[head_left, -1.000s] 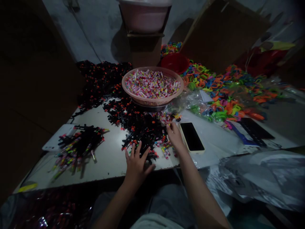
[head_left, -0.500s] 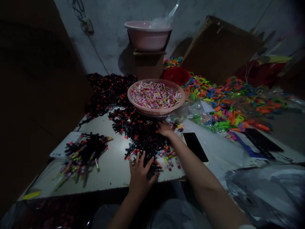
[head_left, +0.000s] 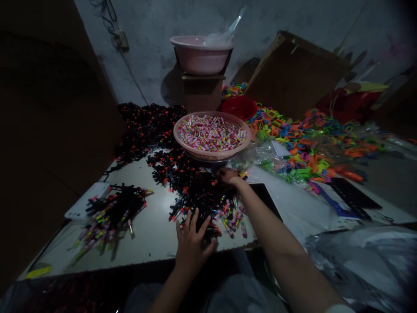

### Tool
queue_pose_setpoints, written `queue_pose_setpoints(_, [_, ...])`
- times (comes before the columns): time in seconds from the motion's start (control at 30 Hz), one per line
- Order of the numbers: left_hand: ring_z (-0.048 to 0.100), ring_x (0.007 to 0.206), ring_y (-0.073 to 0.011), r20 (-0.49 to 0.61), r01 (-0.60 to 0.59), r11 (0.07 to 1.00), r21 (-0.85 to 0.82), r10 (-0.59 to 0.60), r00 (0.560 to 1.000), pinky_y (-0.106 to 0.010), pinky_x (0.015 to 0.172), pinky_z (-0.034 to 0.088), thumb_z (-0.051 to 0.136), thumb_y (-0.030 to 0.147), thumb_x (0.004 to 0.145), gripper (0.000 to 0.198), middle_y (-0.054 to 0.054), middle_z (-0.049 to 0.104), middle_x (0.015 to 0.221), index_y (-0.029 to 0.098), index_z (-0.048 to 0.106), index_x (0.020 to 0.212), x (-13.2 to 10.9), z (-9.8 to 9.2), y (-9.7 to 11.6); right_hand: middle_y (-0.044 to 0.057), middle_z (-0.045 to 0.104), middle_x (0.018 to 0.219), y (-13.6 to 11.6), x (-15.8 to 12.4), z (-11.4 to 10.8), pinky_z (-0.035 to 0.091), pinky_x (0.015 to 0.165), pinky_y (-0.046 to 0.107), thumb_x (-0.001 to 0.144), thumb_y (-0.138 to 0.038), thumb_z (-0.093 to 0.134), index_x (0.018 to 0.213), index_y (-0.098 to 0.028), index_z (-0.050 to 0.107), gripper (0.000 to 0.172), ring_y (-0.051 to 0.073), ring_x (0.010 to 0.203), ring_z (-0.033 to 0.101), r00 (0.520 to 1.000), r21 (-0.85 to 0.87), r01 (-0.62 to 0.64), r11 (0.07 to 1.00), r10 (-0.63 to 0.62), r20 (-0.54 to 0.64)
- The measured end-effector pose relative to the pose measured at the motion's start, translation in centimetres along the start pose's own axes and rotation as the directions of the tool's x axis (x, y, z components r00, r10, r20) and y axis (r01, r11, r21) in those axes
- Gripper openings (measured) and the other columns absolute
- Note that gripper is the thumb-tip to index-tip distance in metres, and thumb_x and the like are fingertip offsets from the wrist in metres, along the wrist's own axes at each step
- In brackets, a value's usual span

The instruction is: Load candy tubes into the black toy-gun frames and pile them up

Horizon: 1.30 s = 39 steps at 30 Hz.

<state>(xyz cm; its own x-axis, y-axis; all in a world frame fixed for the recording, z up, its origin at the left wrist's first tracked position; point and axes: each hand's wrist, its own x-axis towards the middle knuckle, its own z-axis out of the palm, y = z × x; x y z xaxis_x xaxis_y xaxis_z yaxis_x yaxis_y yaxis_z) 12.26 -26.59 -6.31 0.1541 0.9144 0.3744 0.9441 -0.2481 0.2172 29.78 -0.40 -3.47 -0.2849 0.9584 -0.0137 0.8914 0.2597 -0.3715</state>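
My left hand (head_left: pixel 193 241) lies with its fingers spread on the near edge of a pile of small black plastic pieces with orange tips (head_left: pixel 192 187). My right hand (head_left: pixel 230 176) reaches to the far right side of that pile, just below a pink basin (head_left: pixel 213 155). Its fingers are dark and partly hidden among the black pieces, so what they hold does not show. Small printed pink and yellow tubes (head_left: pixel 231 224) lie loose between my right forearm and the pile. The basin is full of similar small tubes (head_left: pixel 211 132).
To the left, a bundle of black pieces with colourful tubes (head_left: pixel 112 213) overlaps a white flat box (head_left: pixel 87 200). A phone (head_left: pixel 263 198) lies partly under my right forearm. Colourful plastic pieces (head_left: pixel 302 143) heap at the right, near a red bowl (head_left: pixel 239 108). Another pink basin (head_left: pixel 202 58) stands behind.
The view has shifted slightly. My right forearm now covers more of the phone, and more small tubes show beside the pile. My left hand stays nearly in place.
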Motion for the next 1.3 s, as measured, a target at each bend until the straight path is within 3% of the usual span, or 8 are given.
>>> queue_pose_setpoints(0.2, [0.03, 0.135, -0.0376, 0.007, 0.027, 1.0, -0.005, -0.027, 1.0, -0.067, 0.104, 0.019, 0.057, 0.043, 0.083, 0.05, -0.015, 0.035, 0.148, 0.032, 0.052, 0.131, 0.2, 0.4, -0.2, 0.007, 0.062, 0.111, -0.5, -2.4, 1.2, 0.048, 0.088, 0.042, 0.093, -0.039, 0.051, 0.112, -0.016, 0.058, 0.031, 0.019, 0.098, 0.061, 1.0, 0.131, 0.003, 0.991, 0.0, -0.029])
queue_pose_setpoints(0.43, [0.034, 0.133, -0.0343, -0.016, 0.083, 0.997, -0.005, -0.083, 0.996, -0.064, 0.104, 0.021, 0.052, 0.044, 0.086, 0.045, -0.013, 0.041, 0.145, 0.029, 0.054, 0.129, 0.5, 1.0, -0.2, 0.01, 0.068, 0.097, -1.1, -6.9, 2.7, 0.044, 0.078, 0.031, 0.092, -0.031, 0.044, 0.103, -0.019, 0.06, 0.022, 0.023, 0.092, 0.063, 0.971, 0.335, -0.08, 0.939, 0.15, -0.187])
queue_pose_setpoints(0.73, [0.037, 0.131, -0.0356, 0.001, 0.096, 0.995, -0.028, -0.096, 0.995, -0.064, 0.104, 0.02, 0.058, 0.047, 0.082, 0.052, -0.016, 0.041, 0.144, 0.026, 0.054, 0.13, 0.8, 0.4, -0.1, 0.005, 0.064, 0.087, -2.0, -10.2, 3.7, 0.044, 0.076, 0.032, 0.085, -0.048, 0.04, 0.088, -0.02, 0.055, 0.032, 0.021, 0.084, 0.059, 0.886, 0.692, 0.048, 0.72, 0.288, -0.362])
queue_pose_setpoints(0.97, [0.035, 0.132, -0.033, -0.05, -0.075, 0.996, -0.056, 0.072, 0.996, -0.06, 0.107, 0.017, 0.057, 0.035, 0.085, 0.042, -0.014, 0.044, 0.142, 0.026, 0.057, 0.126, -0.9, -1.4, 1.6, 0.002, 0.058, 0.092, -1.5, -14.8, 1.4, 0.045, 0.075, 0.03, 0.085, -0.043, 0.041, 0.095, -0.022, 0.046, 0.023, 0.017, 0.083, 0.056, 0.836, 0.795, 0.155, 0.586, 0.35, -0.422])
queue_pose_setpoints(1.03, [0.037, 0.13, -0.0328, -0.056, -0.097, 0.994, -0.055, 0.094, 0.994, -0.06, 0.107, 0.018, 0.057, 0.03, 0.085, 0.037, -0.014, 0.047, 0.139, 0.026, 0.06, 0.122, -1.4, -1.5, 1.7, -0.001, 0.056, 0.084, -1.2, -17.0, 0.8, 0.044, 0.072, 0.028, 0.083, -0.041, 0.048, 0.092, -0.022, 0.047, 0.021, 0.016, 0.076, 0.054, 0.849, 0.792, 0.143, 0.593, 0.338, -0.406])
queue_pose_setpoints(1.13, [0.042, 0.125, -0.0343, -0.034, -0.066, 0.997, -0.039, 0.065, 0.997, -0.06, 0.102, 0.029, 0.056, 0.026, 0.084, 0.04, -0.014, 0.048, 0.137, 0.025, 0.058, 0.124, -1.6, -1.4, 0.7, -0.001, 0.056, 0.084, -1.1, -21.0, 0.9, 0.043, 0.068, 0.028, 0.083, -0.039, 0.055, 0.1, -0.022, 0.049, 0.025, 0.016, 0.072, 0.054, 0.921, 0.757, 0.087, 0.648, 0.237, -0.309])
queue_pose_setpoints(1.23, [0.053, 0.109, -0.03, 0.004, 0.006, 0.996, -0.089, -0.006, 1.0, -0.049, 0.089, 0.046, 0.054, 0.021, 0.084, 0.039, -0.015, 0.058, 0.123, 0.019, 0.058, 0.123, -1.2, -1.3, -1.3, 0.002, 0.057, 0.088, -1.5, -24.7, 1.9, 0.044, 0.07, 0.029, 0.089, -0.037, 0.048, 0.106, -0.022, 0.049, 0.022, 0.017, 0.076, 0.056, 0.96, 0.675, 0.019, 0.738, 0.176, -0.219])
queue_pose_setpoints(1.3, [0.057, 0.097, -0.0256, 0.03, 0.011, 0.989, -0.145, -0.007, 1.0, -0.041, 0.082, 0.051, 0.052, 0.018, 0.085, 0.035, -0.013, 0.063, 0.11, 0.018, 0.061, 0.119, -0.9, -1.2, -2.6, 0.003, 0.057, 0.09, -2.1, -26.6, 2.5, 0.044, 0.074, 0.03, 0.092, -0.035, 0.044, 0.101, -0.022, 0.054, 0.018, 0.018, 0.082, 0.056, 0.964, 0.621, 0.041, 0.783, 0.132, -0.231])
